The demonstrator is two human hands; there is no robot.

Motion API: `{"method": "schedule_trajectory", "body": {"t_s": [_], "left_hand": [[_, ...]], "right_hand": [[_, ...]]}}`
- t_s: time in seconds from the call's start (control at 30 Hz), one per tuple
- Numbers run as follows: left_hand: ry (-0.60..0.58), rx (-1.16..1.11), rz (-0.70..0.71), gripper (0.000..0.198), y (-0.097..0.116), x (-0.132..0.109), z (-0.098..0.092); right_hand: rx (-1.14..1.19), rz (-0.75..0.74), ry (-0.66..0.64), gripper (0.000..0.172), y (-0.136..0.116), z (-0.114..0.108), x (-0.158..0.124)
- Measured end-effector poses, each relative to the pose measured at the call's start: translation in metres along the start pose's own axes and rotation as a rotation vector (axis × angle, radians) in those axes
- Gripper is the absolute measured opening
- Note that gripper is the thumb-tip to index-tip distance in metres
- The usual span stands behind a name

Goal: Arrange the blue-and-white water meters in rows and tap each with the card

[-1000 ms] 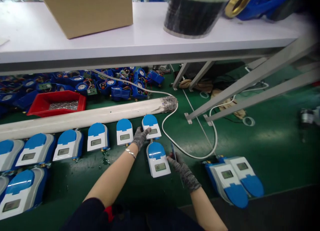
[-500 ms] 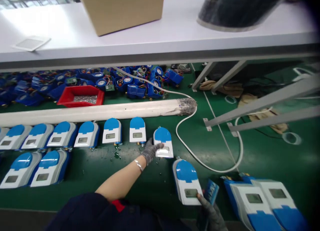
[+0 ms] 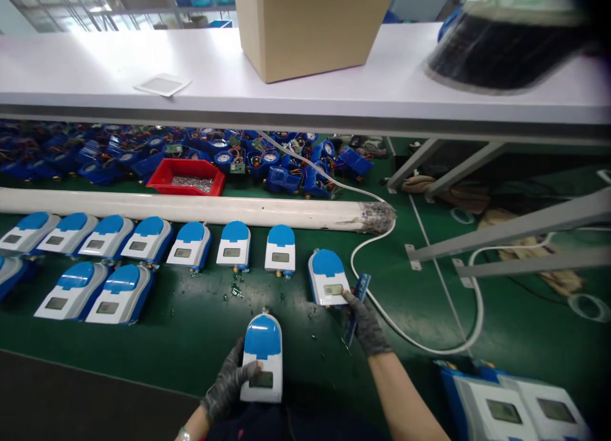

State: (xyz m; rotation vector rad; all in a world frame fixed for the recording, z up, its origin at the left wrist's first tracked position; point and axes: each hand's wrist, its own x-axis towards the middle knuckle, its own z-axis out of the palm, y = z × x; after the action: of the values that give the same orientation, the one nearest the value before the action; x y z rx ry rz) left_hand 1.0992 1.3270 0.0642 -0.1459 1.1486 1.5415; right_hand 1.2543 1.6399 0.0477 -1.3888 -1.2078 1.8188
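My left hand point(image 3: 231, 374), in a grey glove, grips a white water meter point(image 3: 271, 371) with a blue lid and a small display, close to my body. Its thumb lies on the meter's front. My right hand point(image 3: 367, 323), also gloved, holds a flat blue card point(image 3: 357, 310) with pale lettering. The fingertips of that hand also grip the lower right corner of a second water meter point(image 3: 321, 285), at the right end of the back row. To its left stands another water meter point(image 3: 280, 256), apart from it.
More meters point(image 3: 191, 247) line the green bench, with two point(image 3: 506, 412) at the lower right. Behind runs a white tube point(image 3: 214, 207); beyond it are a red bin point(image 3: 162, 177) of small metal parts and blue meter bodies point(image 3: 284, 179). A white cable point(image 3: 410, 339) loops at right. Above is a shelf point(image 3: 200, 100).
My left hand has brought a meter from the row towards my body. My right hand has moved its meter forward to the row's end, keeping the blue card. The view has shifted left.
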Motion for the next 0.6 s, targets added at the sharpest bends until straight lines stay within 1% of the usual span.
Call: {"method": "schedule_trajectory", "body": {"t_s": [0.07, 0.17, 0.27, 0.43, 0.53, 0.6], "left_hand": [[0.023, -0.012, 0.011, 0.085, -0.003, -0.001, -0.004], [0.082, 0.006, -0.001, 0.093, -0.004, -0.002, -0.004], [0.14, 0.02, -0.032, 0.098, -0.005, -0.003, -0.005], [0.124, -0.045, -0.056, 0.096, -0.01, 0.001, -0.013], [0.151, -0.061, -0.067, 0.095, -0.009, 0.002, -0.013], [0.137, -0.066, -0.063, 0.093, -0.007, 0.0, -0.012]], "right_hand": [[0.014, -0.016, 0.001, 0.038, -0.007, 0.015, 0.014], [0.061, -0.042, 0.008, 0.041, -0.016, 0.028, 0.026], [0.138, -0.054, 0.029, 0.044, -0.02, 0.033, 0.031], [0.208, -0.079, 0.065, 0.048, -0.016, 0.039, 0.034], [0.236, -0.108, 0.101, 0.05, -0.01, 0.042, 0.04], [0.245, -0.118, 0.132, 0.051, -0.007, 0.043, 0.047]]}}
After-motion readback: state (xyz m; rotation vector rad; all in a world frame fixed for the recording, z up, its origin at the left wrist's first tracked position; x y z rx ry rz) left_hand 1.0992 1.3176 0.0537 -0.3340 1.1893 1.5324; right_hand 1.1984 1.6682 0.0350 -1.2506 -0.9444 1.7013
